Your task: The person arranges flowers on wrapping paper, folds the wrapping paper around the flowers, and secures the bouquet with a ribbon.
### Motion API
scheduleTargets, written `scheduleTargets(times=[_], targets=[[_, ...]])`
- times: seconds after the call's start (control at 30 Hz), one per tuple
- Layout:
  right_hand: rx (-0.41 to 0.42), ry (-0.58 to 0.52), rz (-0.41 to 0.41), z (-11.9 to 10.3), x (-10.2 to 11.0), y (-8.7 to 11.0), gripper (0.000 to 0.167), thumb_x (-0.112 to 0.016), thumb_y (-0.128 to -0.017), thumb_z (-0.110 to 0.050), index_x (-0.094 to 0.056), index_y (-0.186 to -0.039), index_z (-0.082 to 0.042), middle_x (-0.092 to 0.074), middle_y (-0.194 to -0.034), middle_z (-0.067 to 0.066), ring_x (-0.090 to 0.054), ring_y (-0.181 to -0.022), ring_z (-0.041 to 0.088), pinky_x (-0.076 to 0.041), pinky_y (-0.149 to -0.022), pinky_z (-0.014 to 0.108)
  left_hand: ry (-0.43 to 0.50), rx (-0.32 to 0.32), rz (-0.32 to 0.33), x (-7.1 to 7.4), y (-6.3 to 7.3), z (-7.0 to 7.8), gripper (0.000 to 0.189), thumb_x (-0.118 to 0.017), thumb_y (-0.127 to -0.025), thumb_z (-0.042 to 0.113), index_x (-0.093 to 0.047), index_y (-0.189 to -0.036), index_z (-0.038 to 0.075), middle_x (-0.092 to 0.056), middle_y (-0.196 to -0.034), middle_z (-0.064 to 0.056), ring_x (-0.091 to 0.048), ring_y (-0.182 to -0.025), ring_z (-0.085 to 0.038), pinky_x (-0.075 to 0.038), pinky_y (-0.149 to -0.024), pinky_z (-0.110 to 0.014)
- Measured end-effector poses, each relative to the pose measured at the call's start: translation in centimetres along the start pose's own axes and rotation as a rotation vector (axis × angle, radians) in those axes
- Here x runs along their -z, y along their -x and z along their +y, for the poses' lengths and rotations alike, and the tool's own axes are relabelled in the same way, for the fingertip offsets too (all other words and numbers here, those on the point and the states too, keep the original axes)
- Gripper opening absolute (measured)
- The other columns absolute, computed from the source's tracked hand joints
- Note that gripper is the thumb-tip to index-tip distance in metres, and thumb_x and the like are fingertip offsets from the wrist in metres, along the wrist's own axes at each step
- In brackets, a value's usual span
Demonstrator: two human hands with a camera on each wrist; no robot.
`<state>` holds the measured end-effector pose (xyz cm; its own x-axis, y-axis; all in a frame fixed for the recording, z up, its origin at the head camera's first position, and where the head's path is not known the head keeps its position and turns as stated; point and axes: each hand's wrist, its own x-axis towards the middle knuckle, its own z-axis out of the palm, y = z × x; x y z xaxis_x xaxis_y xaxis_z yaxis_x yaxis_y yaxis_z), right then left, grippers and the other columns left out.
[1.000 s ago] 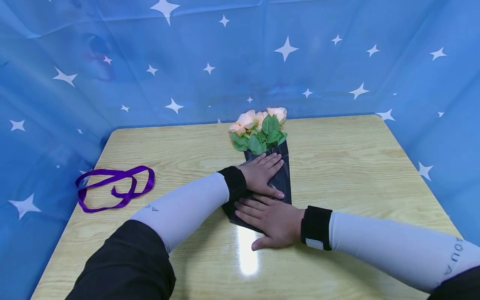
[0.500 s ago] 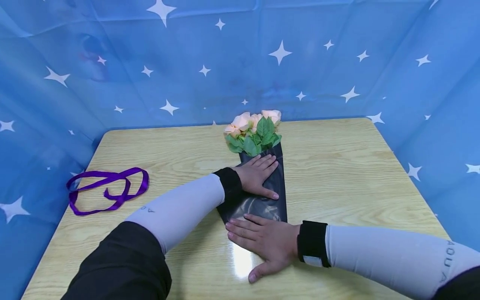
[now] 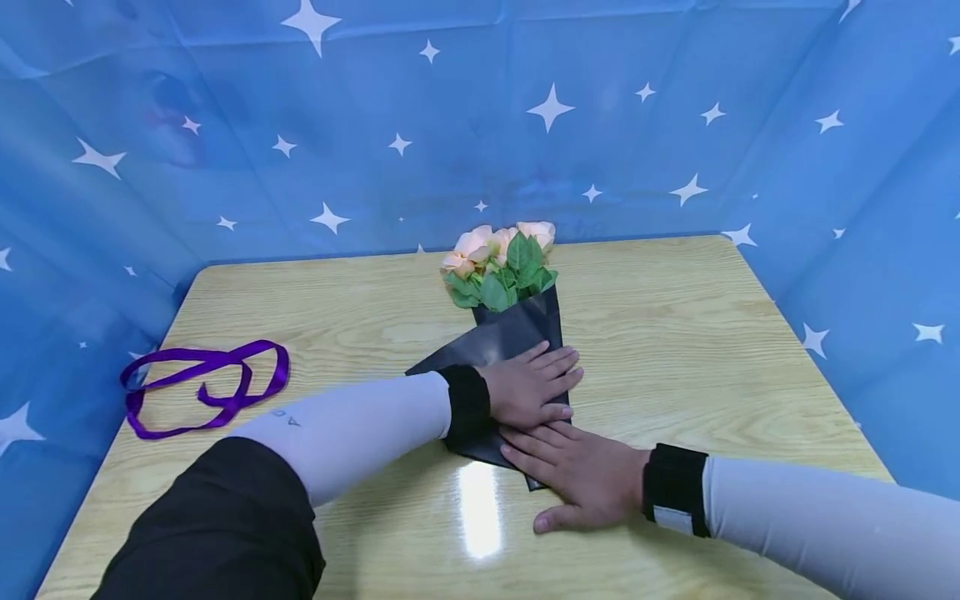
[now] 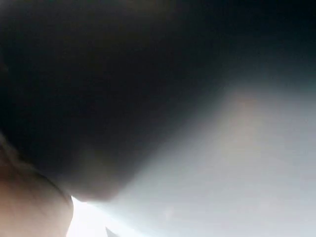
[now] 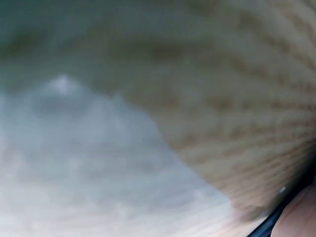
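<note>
Black wrapping paper (image 3: 501,337) lies folded around a bunch of peach roses (image 3: 480,243) with green leaves (image 3: 517,271) on the table. The blooms point to the table's far edge, and the stems are hidden in the paper. My left hand (image 3: 531,387) rests flat across the paper, fingers straight and reaching over its right edge. Just nearer to me, my right hand (image 3: 588,475) presses on the lower right part of the paper with fingers extended and thumb spread. A flap of paper sticks out to the left above the left wrist. Both wrist views are blurred close-ups.
A looped purple ribbon (image 3: 225,358) lies at the table's left side. The wooden table (image 3: 675,333) backs onto a blue curtain (image 3: 360,100) with white stars.
My left hand has slid down and right over the paper, and a flap now stands out at the left. The right hand moved toward me, then back right onto the paper's lower edge.
</note>
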<state>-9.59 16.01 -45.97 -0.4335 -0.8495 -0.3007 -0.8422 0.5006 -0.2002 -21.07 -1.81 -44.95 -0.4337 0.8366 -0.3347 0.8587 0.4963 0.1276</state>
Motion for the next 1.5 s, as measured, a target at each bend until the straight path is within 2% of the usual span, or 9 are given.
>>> scheduleTargets(times=[0.13,0.43,0.63,0.77,0.9,1.0,1.07,1.2,1.5], targets=[[-0.005,-0.015,-0.001,0.2,-0.2,0.0,0.091,-0.028,-0.1,-0.078,-0.01,-0.169,-0.022,-0.003,-0.177,-0.003,-0.003,-0.164,0.018,-0.014,-0.132,0.05,0.048,-0.006,0.03,-0.4,-0.4,-0.5,0.07,-0.022,-0.112,0.054,-0.007,-0.168,0.015,0.001,-0.177,-0.004,0.008,-0.163,-0.017,0.004,-0.133,-0.038],[0.046,-0.046,0.045,0.5,-0.6,0.2,0.09,-0.031,-0.101,-0.076,-0.009,-0.169,-0.021,0.001,-0.177,-0.002,0.003,-0.164,0.017,-0.006,-0.131,0.048,0.138,0.171,0.114,-1.7,-0.7,-8.2,0.074,-0.026,-0.111,0.056,0.002,-0.168,0.018,0.007,-0.177,-0.002,0.011,-0.163,-0.019,0.0,-0.133,-0.041],[0.062,-0.027,0.054,0.5,-0.1,-0.3,0.09,-0.031,-0.101,-0.076,-0.009,-0.169,-0.02,-0.001,-0.177,-0.001,0.001,-0.164,0.019,-0.009,-0.132,0.05,0.085,0.259,0.113,-1.3,0.1,-10.4,0.075,-0.023,-0.11,0.059,0.007,-0.168,0.021,0.004,-0.177,-0.001,0.014,-0.163,-0.019,0.004,-0.133,-0.041],[0.059,-0.073,0.03,0.6,-0.2,-0.4,0.09,-0.032,-0.101,-0.076,-0.008,-0.169,-0.021,0.002,-0.177,-0.003,0.004,-0.164,0.018,-0.008,-0.132,0.051,0.007,0.278,0.147,-1.4,0.9,-9.2,0.076,-0.023,-0.111,0.058,0.006,-0.167,0.017,0.004,-0.177,-0.003,0.014,-0.163,-0.021,0.004,-0.133,-0.041],[0.048,-0.076,0.025,0.4,-0.3,-0.2,0.091,-0.032,-0.101,-0.076,-0.009,-0.169,-0.021,0.0,-0.177,-0.002,0.002,-0.164,0.019,-0.009,-0.132,0.05,-0.057,0.228,0.185,-1.2,3.2,-4.0,0.076,-0.027,-0.112,0.055,-0.004,-0.167,0.008,0.002,-0.176,-0.01,0.006,-0.164,-0.025,-0.003,-0.133,-0.042],[0.032,-0.069,0.03,0.5,-0.4,0.1,0.091,-0.031,-0.101,-0.077,-0.014,-0.168,-0.018,-0.008,-0.177,0.001,-0.003,-0.164,0.02,-0.01,-0.132,0.05,-0.016,0.22,0.116,-1.3,5.1,0.0,0.077,-0.027,-0.111,0.056,-0.01,-0.167,0.004,-0.001,-0.176,-0.014,0.003,-0.164,-0.027,-0.007,-0.133,-0.043],[0.027,-0.074,0.025,0.4,-0.3,0.0,0.092,-0.032,-0.1,-0.077,-0.015,-0.168,-0.017,-0.009,-0.177,0.001,-0.004,-0.164,0.02,-0.01,-0.132,0.051,0.046,0.271,0.065,-1.9,6.2,1.1,0.08,-0.026,-0.11,0.06,-0.011,-0.167,0.005,-0.001,-0.176,-0.013,0.003,-0.164,-0.027,-0.007,-0.133,-0.044],[0.029,-0.093,0.025,0.3,-0.2,-0.1,0.092,-0.036,-0.1,-0.076,-0.013,-0.169,-0.018,-0.004,-0.177,0.0,0.0,-0.164,0.02,-0.009,-0.132,0.052,0.119,0.407,0.021,-2.2,6.8,-0.2,0.083,-0.027,-0.109,0.063,-0.009,-0.167,0.006,0.0,-0.176,-0.011,0.003,-0.164,-0.025,-0.006,-0.133,-0.043],[0.044,-0.109,0.059,0.2,0.1,0.0,0.092,-0.036,-0.1,-0.075,-0.015,-0.168,-0.017,-0.005,-0.177,0.002,-0.003,-0.164,0.023,-0.01,-0.13,0.054,0.129,0.535,-0.013,-0.1,4.0,-6.2,0.082,-0.026,-0.11,0.06,0.0,-0.167,0.009,0.004,-0.176,-0.01,0.005,-0.164,-0.025,-0.002,-0.133,-0.046]])
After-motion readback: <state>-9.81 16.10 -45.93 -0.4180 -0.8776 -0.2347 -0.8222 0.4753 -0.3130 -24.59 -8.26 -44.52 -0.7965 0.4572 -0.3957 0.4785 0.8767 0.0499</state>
